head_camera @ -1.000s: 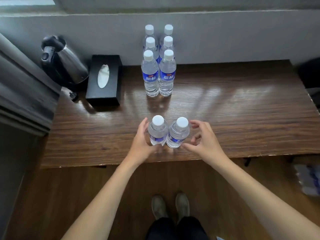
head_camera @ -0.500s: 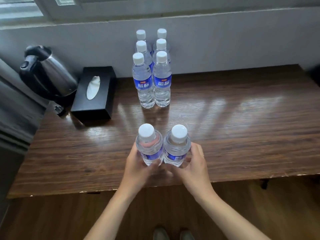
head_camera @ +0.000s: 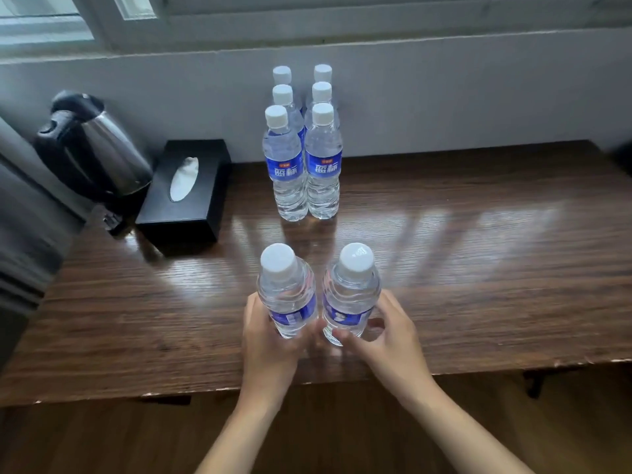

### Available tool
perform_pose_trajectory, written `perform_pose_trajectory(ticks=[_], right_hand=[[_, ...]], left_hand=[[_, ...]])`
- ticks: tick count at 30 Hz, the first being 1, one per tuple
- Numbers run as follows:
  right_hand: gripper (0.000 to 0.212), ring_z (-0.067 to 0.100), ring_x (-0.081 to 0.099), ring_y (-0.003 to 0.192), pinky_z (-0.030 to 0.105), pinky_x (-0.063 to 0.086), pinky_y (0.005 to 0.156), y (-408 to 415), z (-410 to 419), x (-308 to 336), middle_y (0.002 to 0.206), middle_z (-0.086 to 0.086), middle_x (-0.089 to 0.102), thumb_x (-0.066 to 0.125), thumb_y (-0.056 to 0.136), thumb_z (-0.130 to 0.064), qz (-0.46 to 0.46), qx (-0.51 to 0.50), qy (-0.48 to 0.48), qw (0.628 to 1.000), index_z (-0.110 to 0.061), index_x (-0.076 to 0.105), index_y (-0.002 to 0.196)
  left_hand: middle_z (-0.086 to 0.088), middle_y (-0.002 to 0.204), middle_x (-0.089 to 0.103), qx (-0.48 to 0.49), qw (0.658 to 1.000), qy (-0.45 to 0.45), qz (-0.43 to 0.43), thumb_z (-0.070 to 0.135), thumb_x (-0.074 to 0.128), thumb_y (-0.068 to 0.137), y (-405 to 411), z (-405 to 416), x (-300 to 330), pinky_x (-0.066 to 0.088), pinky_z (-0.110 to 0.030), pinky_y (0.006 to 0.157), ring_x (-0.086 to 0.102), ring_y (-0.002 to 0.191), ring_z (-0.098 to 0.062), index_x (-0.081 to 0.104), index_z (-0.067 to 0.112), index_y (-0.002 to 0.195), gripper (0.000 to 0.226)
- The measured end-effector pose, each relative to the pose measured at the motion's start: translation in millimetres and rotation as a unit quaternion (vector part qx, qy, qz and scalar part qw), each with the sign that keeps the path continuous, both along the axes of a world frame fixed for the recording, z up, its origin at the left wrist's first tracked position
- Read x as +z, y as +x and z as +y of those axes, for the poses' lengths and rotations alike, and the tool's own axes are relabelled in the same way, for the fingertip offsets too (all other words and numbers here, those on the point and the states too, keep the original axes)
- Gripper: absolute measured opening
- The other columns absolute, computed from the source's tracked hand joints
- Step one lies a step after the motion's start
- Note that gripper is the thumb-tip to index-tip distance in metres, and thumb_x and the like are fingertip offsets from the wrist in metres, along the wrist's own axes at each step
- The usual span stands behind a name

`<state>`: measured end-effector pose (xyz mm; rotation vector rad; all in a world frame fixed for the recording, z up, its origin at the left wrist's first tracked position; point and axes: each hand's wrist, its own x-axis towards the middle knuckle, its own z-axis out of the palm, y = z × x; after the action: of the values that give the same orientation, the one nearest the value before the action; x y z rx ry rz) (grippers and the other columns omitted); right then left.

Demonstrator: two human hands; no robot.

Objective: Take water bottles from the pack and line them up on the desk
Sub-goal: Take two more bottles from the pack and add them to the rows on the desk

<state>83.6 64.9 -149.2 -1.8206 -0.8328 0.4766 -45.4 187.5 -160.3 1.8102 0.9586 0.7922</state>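
Two clear water bottles with white caps and blue labels stand side by side near the desk's front edge. My left hand (head_camera: 268,340) grips the left bottle (head_camera: 286,292) low on its body. My right hand (head_camera: 386,336) grips the right bottle (head_camera: 352,292), thumb across its front. A narrow gap separates the two bottles. Farther back, several identical bottles (head_camera: 302,162) stand in two columns that run toward the wall.
The wooden desk (head_camera: 478,268) ends at a grey wall under a window. A black tissue box (head_camera: 186,193) and a steel kettle (head_camera: 92,148) stand at the back left. A grey curtain hangs at the far left.
Both hands have closed round the two near bottles and moved them slightly away from the front edge. My head has come closer to the desk.
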Motion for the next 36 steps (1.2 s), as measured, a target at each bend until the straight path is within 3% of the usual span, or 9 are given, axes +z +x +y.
perform_pose_trajectory(ticks=[4, 8, 12, 17, 22, 26, 32, 34, 36], right_hand=[[0.042, -0.002, 0.059, 0.105, 0.013, 0.047, 0.087, -2.2, -0.3, 2.5, 0.109, -0.019, 0.063, 0.081, 0.073, -0.029, 0.03, 0.029, 0.014, 0.999, -0.032, 0.063, 0.111], [0.056, -0.004, 0.058, 0.109, 0.017, 0.049, 0.09, -6.5, 2.0, 4.1, 0.113, -0.024, 0.061, 0.074, 0.065, -0.051, 0.041, 0.023, 0.004, 0.999, -0.037, 0.058, 0.117], [0.089, -0.011, 0.047, 0.113, 0.009, 0.041, 0.088, -14.5, 8.0, 3.6, 0.113, -0.029, 0.042, 0.083, 0.048, -0.068, 0.006, -0.042, -0.025, 0.999, -0.035, 0.05, 0.124], [0.068, 0.006, 0.053, 0.098, 0.02, 0.045, 0.079, -20.2, 14.5, -4.9, 0.1, -0.02, 0.047, 0.09, 0.056, -0.042, -0.03, -0.094, -0.058, 0.993, -0.031, 0.05, 0.111], [0.069, -0.009, 0.055, 0.099, 0.006, 0.044, 0.074, -15.2, 9.2, -3.0, 0.109, -0.019, 0.059, 0.083, 0.06, -0.046, 0.033, -0.047, -0.03, 0.998, -0.033, 0.051, 0.119], [0.079, -0.012, 0.054, 0.107, 0.001, 0.042, 0.08, -13.4, 4.5, -1.2, 0.117, -0.023, 0.06, 0.071, 0.056, -0.058, 0.051, -0.013, -0.013, 0.998, -0.032, 0.048, 0.127], [0.076, -0.004, 0.056, 0.111, 0.01, 0.043, 0.086, -6.2, 3.8, -3.7, 0.119, -0.021, 0.06, 0.07, 0.057, -0.055, 0.06, 0.015, -0.017, 0.998, -0.034, 0.049, 0.127], [0.078, -0.004, 0.054, 0.112, 0.015, 0.043, 0.089, -5.3, 3.5, -4.4, 0.121, -0.022, 0.058, 0.072, 0.057, -0.058, 0.056, 0.021, -0.025, 0.998, -0.037, 0.048, 0.127], [0.082, -0.004, 0.053, 0.111, 0.016, 0.044, 0.088, -5.0, 4.2, -6.8, 0.119, -0.021, 0.053, 0.079, 0.054, -0.061, 0.037, 0.009, -0.029, 0.999, -0.036, 0.049, 0.125]], left_hand=[[0.006, 0.113, 0.061, -0.022, 1.0, -0.004, -0.005, 0.059, 0.083, 0.062, -3.9, 0.5, 2.3, 0.056, -0.045, 0.09, 0.063, 0.109, -0.015, 0.058, 0.039, 0.115, 0.062], [0.013, 0.122, 0.067, -0.073, 0.995, -0.064, -0.023, 0.033, 0.086, 0.075, -13.5, -2.6, 3.0, 0.052, -0.022, 0.095, 0.063, 0.117, -0.006, 0.054, 0.029, 0.13, 0.064], [0.008, 0.132, 0.064, -0.094, 0.991, -0.087, -0.023, 0.025, 0.075, 0.082, -23.3, 0.6, -2.5, 0.049, -0.044, 0.106, 0.059, 0.126, -0.013, 0.049, 0.021, 0.14, 0.064], [0.007, 0.126, 0.068, -0.07, 0.995, -0.076, -0.012, 0.02, 0.087, 0.075, -22.4, 2.5, -5.6, 0.052, -0.047, 0.102, 0.064, 0.119, -0.013, 0.053, 0.019, 0.136, 0.07], [0.004, 0.122, 0.066, -0.054, 0.997, -0.056, -0.008, 0.041, 0.09, 0.064, -21.6, 4.3, -11.9, 0.054, -0.044, 0.097, 0.065, 0.115, -0.017, 0.055, 0.023, 0.131, 0.077], [0.009, 0.113, 0.058, -0.042, 0.999, -0.014, -0.005, 0.056, 0.086, 0.061, -15.7, -1.5, -4.9, 0.052, -0.02, 0.09, 0.06, 0.108, -0.003, 0.061, 0.02, 0.12, 0.073], [0.004, 0.118, 0.055, -0.047, 0.999, -0.006, 0.014, 0.058, 0.083, 0.061, -11.3, -1.2, -3.4, 0.047, -0.009, 0.087, 0.054, 0.11, 0.006, 0.063, 0.024, 0.116, 0.067], [0.007, 0.124, 0.057, -0.069, 0.997, -0.032, -0.004, 0.053, 0.081, 0.068, -14.4, -3.9, -0.4, 0.044, -0.011, 0.095, 0.054, 0.118, 0.004, 0.06, 0.033, 0.121, 0.061], [0.007, 0.13, 0.061, -0.101, 0.992, -0.066, -0.037, 0.044, 0.075, 0.076, -18.8, -7.3, -0.2, 0.046, -0.027, 0.103, 0.057, 0.126, -0.009, 0.055, 0.039, 0.127, 0.055]])
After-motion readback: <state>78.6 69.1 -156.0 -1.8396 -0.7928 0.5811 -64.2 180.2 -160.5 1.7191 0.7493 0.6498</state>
